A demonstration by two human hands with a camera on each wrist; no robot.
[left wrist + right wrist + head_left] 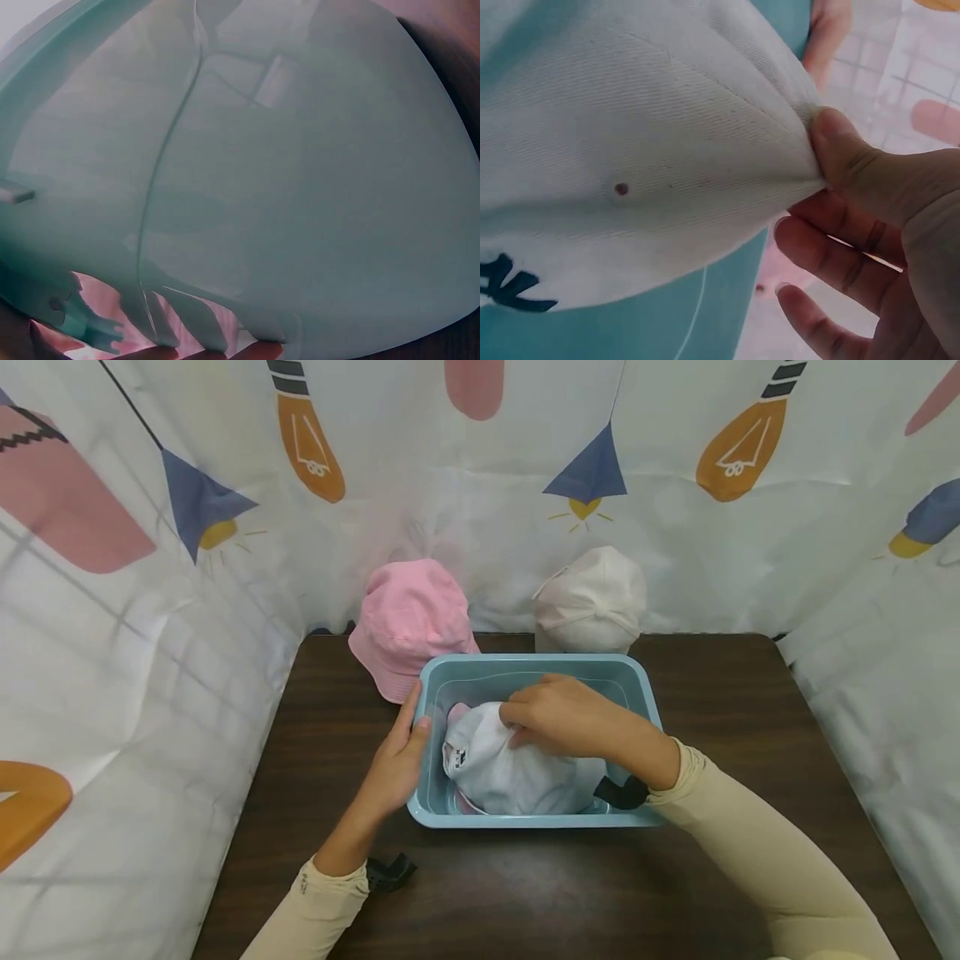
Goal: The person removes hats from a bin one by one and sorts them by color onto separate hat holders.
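A light blue plastic basin (536, 657) stands on the table. Inside it lies a white cap (510, 777) with dark lettering, and a bit of pink cloth (458, 712) shows beneath. My right hand (564, 717) reaches over the basin and pinches the cap's fabric. In the right wrist view, thumb and index finger of that hand (877, 210) draw the white cloth (667, 150) to a point; the other fingers are apart from it. My left hand (399, 764) grips the basin's left rim. The basin's wall (300, 187) fills most of the left wrist view.
Behind the basin at left, a pink cap (416, 610) sits close to its corner. A cream cap (592, 602) stands behind it at right. The dark wooden table (720, 710) meets a printed curtain (487, 485) at the back.
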